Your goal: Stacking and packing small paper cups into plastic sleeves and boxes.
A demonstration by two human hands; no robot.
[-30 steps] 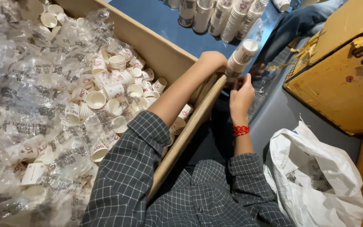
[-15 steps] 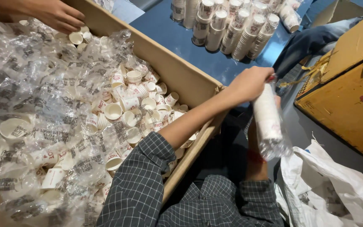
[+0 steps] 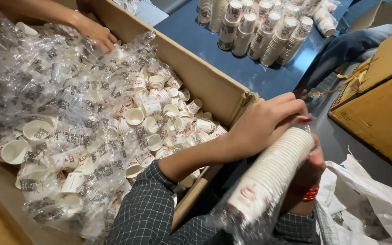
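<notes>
As both hands [image 3: 268, 124] grip it | cup stack [image 3: 273, 174]: white, plastic-sleeved, tilted

Single head-mounted view, angled steeply down and forward, close over hands; cardboard box [image 3: 214, 90] at left, blue table [image 3: 268, 77] ahead. No second view.

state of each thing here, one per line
cup stack: nested, tilted, in clear wrap, held in both hands
left hand: gripping the stack's top end
right hand: behind the stack, mostly hidden
carton: open, full of loose cups and wrap
loose cups: jumbled, most on their sides
table stacks: upright, unwrapped
white bag: crumpled
other person's hand: resting on the wrap in the carton
</notes>
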